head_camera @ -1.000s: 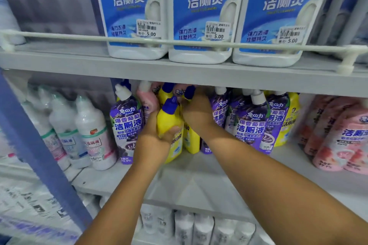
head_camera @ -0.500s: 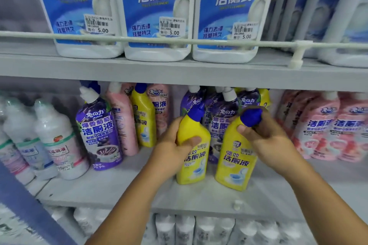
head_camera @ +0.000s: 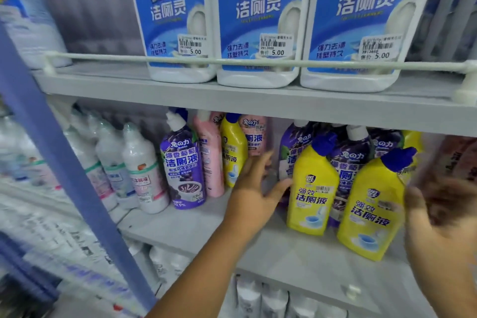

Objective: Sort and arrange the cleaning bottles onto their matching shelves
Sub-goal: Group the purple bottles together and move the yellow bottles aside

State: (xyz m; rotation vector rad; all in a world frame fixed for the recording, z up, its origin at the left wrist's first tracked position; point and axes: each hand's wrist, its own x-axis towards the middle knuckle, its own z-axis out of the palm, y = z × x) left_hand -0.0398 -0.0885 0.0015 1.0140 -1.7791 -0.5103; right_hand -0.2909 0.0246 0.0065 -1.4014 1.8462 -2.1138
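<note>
Shelf stock, middle grey metal shelf point(head_camera: 196, 230): two bottles just released.

Left to right: white cleaner bottles point(head_camera: 139, 170), purple grape-label bottle point(head_camera: 184, 170), left hand point(head_camera: 254, 199) with fingers spread and empty, near yellow blue-capped bottle point(head_camera: 311, 193), second yellow blue-capped bottle point(head_camera: 371, 212), right hand point(head_camera: 438, 222) open (blurred, partly cut off). Both yellow bottles, gripped half a second earlier, now stand free at the front, ahead of purple stock, so probably not yet matched. Rear rows are hidden.

left hand point(head_camera: 254, 195): arm extended from 6 toward 12 o'clock, fingers spread, nothing held | right hand point(head_camera: 438, 224): raised at 3 o'clock, palm turned toward 9 o'clock, fingers loosely extended, blurred, nothing gripped
</note>
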